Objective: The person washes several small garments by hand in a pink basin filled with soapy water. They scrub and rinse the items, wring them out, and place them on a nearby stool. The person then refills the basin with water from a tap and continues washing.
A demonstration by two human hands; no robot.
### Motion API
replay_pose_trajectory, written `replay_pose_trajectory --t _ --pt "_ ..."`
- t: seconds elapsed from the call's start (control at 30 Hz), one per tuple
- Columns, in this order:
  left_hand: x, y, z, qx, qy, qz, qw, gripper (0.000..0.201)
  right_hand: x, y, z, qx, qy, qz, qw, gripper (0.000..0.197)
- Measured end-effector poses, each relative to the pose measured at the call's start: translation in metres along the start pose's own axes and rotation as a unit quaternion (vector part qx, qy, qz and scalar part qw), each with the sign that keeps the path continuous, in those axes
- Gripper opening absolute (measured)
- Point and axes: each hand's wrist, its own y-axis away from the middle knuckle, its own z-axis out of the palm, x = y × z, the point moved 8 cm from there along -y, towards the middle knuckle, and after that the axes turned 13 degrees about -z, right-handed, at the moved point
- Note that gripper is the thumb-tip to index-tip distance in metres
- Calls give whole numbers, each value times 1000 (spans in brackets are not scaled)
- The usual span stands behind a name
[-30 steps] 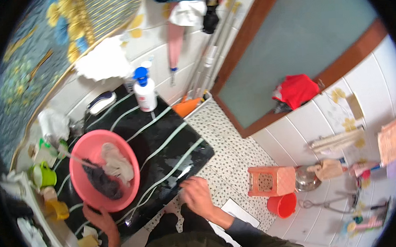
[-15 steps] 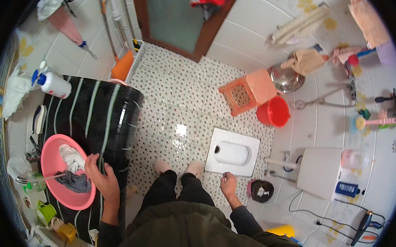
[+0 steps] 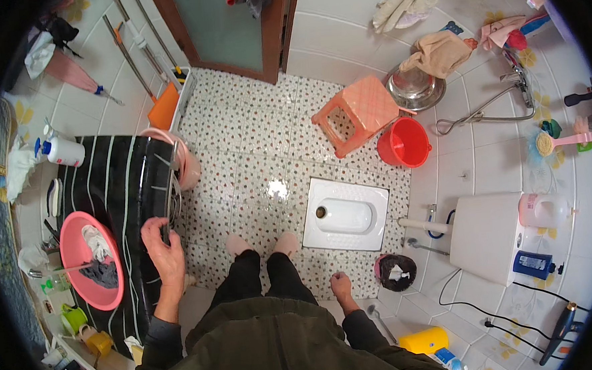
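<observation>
Leftmost, a round pink plastic basin [image 3: 78, 243] sits on the glossy black washing machine [image 3: 119, 187], whose top is streaked with thin pale stripes; crumpled dark and white cloth [image 3: 100, 262] lies inside the basin. A white squat bottle with a blue cap [image 3: 62, 151] stands at the machine's far left corner. The left hand [image 3: 163, 248] rests on the machine's near right edge, fingers curled over it and gripping the rim. Just beyond that edge, a pale pink bucket [image 3: 186, 165] stands on the speckled tiled floor [image 3: 240, 148]. Farther right, a white ceramic squat toilet pan [image 3: 345, 214], rectangular with rounded corners, is set into the floor. Beyond it stand a square orange plastic stool [image 3: 358, 112] with a perforated top and a round red bucket [image 3: 404, 142], with a shiny steel bowl [image 3: 415, 89] behind. The right hand [image 3: 341, 287] hangs empty at the person's side, fingers loosely curled, near a small dark waste bin [image 3: 395, 272].
</observation>
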Motion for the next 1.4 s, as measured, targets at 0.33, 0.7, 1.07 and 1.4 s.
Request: replay_pose_trajectory --t 0.33,0.7,1.07,1.4 --pt "-40 42 68 -129 -4 -57 990 20 -14 -45 -8 -20 -62 -47 997 25" --pt "-86 50 126 -259 -44 -88 961 19 -6 7 -17 42 -65 7 997 20" --pt "-76 55 203 -397 23 -104 912 20 -10 69 21 133 -37 100 985 24" --pt "-176 48 225 -440 -26 -121 889 15 7 97 16 117 -72 141 980 23"
